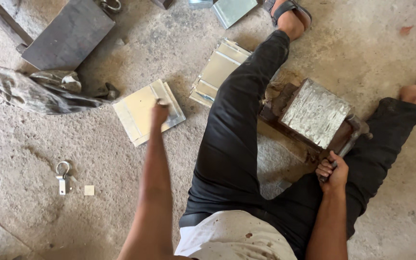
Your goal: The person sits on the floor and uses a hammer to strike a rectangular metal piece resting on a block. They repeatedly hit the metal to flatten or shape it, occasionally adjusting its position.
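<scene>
I sit on a concrete floor with my legs spread. My left hand (159,114) reaches out to a small stack of folded sheet-metal pieces (140,110) and its fingers touch the top piece near its right edge. My right hand (332,169) is closed around the handle of a hammer (353,133), whose head rests beside a scratched steel block (315,112) standing on a rusty base between my legs. A second stack of folded metal sheets (216,72) lies partly under my left leg.
A dark steel slab (68,33) lies at the upper left, with a crumpled grey rag (42,89) below it. A small metal ring clamp (62,174) and a tiny square tag (89,190) lie on the floor at left. More metal sheets (232,9) sit at the top.
</scene>
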